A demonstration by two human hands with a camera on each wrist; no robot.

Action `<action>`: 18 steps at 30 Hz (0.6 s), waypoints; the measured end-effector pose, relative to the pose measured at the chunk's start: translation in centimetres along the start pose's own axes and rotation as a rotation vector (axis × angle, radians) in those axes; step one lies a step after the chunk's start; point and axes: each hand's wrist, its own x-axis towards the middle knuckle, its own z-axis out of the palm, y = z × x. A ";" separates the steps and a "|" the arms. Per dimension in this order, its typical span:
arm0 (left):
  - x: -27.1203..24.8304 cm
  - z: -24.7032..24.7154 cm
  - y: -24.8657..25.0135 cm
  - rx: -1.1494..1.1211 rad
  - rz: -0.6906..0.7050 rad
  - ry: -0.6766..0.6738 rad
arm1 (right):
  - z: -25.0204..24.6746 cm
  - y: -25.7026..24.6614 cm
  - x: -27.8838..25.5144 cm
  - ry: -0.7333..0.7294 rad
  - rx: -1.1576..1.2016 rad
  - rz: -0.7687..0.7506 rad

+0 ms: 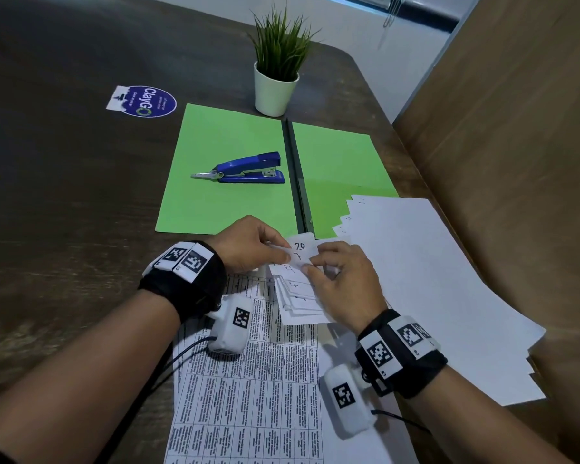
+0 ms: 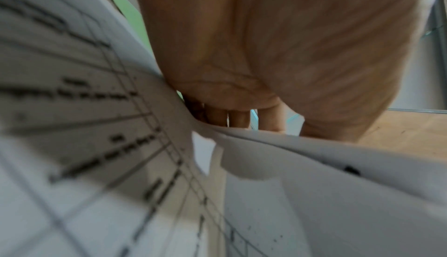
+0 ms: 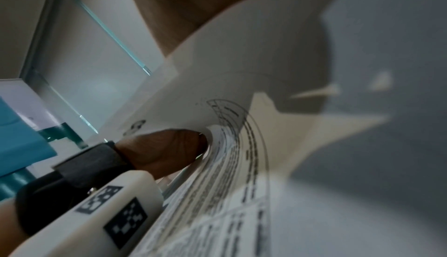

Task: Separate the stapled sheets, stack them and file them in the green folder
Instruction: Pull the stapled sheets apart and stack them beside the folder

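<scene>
1. Pinching, both at once: left hand (image 1: 248, 244) and right hand (image 1: 345, 279) grasp the folded-back corner of the stapled white printed sheets (image 1: 248, 380), thumb and fingertips curled onto a small flap marked "70".
2. Located: sheet bundle lying on the dark wood-grain table (image 1: 64, 195), near edge toward the person, held corner just short of the open bright green card folder (image 1: 335, 162); several corner layers fanned beneath the flap.
3. Located: loose white sheets (image 1: 432, 279), fanned in a rough pile to the right, overlapping the folder's right leaf.
4. Located: blue metal stapler (image 1: 245, 169) with remover tip, resting on the folder's left leaf, untouched by either hand.
5. Also present: green grass-like plant in a white pot (image 1: 275, 85) beyond the folder; blue and white round sticker (image 1: 144, 100) on the table.
6. Step in hand, judged: peeling one sheet free at the stapled corner.
7. Advised: keep grip close to the staple; pull slowly along the staple's line, not across; hold lower layers flat with the other hand; risk of a torn corner if yanked.
8. Staple itself: not discernible in any view.
9. Remaining, judged: more layers to free, then squaring and filing.
</scene>
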 end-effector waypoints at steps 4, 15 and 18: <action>0.2 0.7 0.6 0.050 -0.045 -0.002 | -0.3 -0.8 -0.2 -0.001 -0.049 -0.071; -0.2 -0.2 0.8 0.065 -0.081 -0.067 | -4.4 -0.5 0.8 0.157 0.253 0.035; -0.1 0.0 0.7 0.081 -0.072 -0.050 | -4.5 0.7 0.1 -0.022 0.239 0.126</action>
